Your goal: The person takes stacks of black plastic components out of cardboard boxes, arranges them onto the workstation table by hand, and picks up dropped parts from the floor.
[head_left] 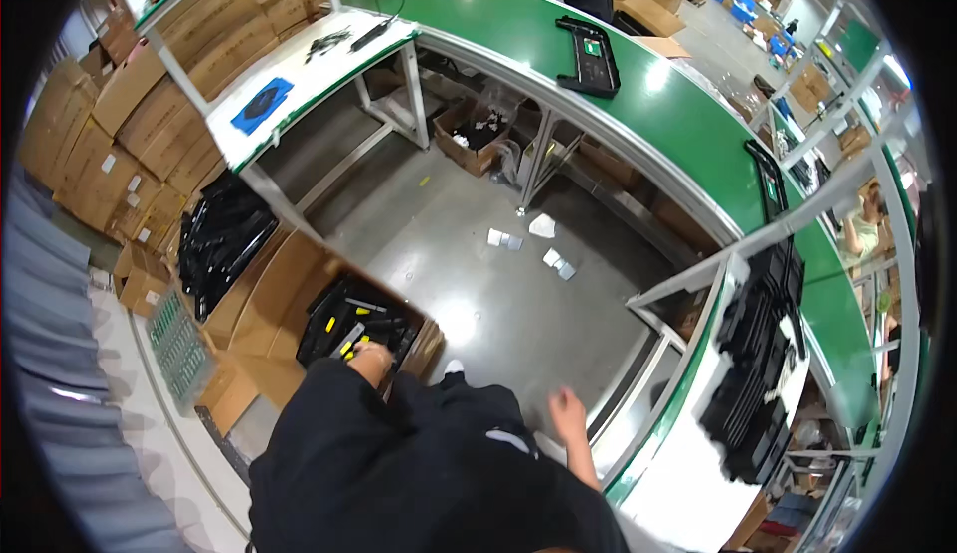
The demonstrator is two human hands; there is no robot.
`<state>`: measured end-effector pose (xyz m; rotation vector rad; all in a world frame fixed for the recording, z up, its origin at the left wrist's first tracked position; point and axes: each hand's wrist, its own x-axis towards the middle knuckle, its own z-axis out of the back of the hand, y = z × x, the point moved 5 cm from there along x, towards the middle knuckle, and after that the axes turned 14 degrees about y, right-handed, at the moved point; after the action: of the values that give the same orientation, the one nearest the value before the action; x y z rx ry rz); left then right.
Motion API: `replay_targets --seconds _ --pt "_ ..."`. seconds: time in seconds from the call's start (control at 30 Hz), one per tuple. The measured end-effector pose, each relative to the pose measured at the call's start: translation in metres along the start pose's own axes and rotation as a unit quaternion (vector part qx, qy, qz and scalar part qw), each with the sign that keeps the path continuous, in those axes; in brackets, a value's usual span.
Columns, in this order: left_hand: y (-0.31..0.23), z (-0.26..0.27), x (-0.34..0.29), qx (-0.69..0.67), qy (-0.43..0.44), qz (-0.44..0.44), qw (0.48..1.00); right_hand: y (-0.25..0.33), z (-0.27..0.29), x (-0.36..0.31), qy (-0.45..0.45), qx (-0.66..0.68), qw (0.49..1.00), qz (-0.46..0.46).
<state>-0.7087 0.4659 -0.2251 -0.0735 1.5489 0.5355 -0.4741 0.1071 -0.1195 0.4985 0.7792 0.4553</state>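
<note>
My left hand [371, 361] reaches down into an open cardboard box [267, 299] at my left. Inside lie black plastic parts [399, 336], some with yellow labels. The hand is over these parts, and its fingers are too hidden to show whether they grip one. My right hand [569, 415] hangs low in front of the right-hand table, its fingers slightly apart with nothing seen in them. Black plastic frames [748, 364] lie in a row on that white-topped table [688, 473].
A green conveyor [658, 114] curves across the far side, carrying a black frame [590, 59]. A white table [309, 69] holds a blue piece [263, 104]. Black bags [224, 234] and stacked cartons [150, 144] stand left. White paper pieces [542, 226] lie on the floor.
</note>
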Motion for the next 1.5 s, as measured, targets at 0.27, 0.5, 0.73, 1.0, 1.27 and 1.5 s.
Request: replay_targets --seconds 0.27,0.5,0.73,1.0,1.27,1.5 --pt "-0.06 0.221 0.003 -0.302 -0.157 -0.4 0.851 -0.258 -0.076 0.054 0.172 0.012 0.962 -0.211" --pt "-0.125 0.399 0.208 -0.455 -0.146 -0.358 0.802 -0.156 -0.041 0.376 0.357 -0.184 0.904 -0.146" --pt "-0.158 0.503 0.42 -0.469 -0.158 -0.193 0.847 -0.146 -0.06 0.703 0.268 -0.285 0.905 -0.166" --pt "-0.179 0.598 0.529 -0.124 -0.384 -0.07 0.912 -0.251 -0.08 0.829 0.087 -0.425 0.891 -0.132" --pt "-0.194 0.571 0.543 -0.034 -0.44 -0.224 0.869 -0.229 -0.107 0.799 0.075 -0.36 0.921 -0.129" --pt "-0.162 0.5 0.327 -0.069 -0.524 -0.493 0.691 -0.141 -0.073 0.673 0.162 0.306 0.931 -0.116"
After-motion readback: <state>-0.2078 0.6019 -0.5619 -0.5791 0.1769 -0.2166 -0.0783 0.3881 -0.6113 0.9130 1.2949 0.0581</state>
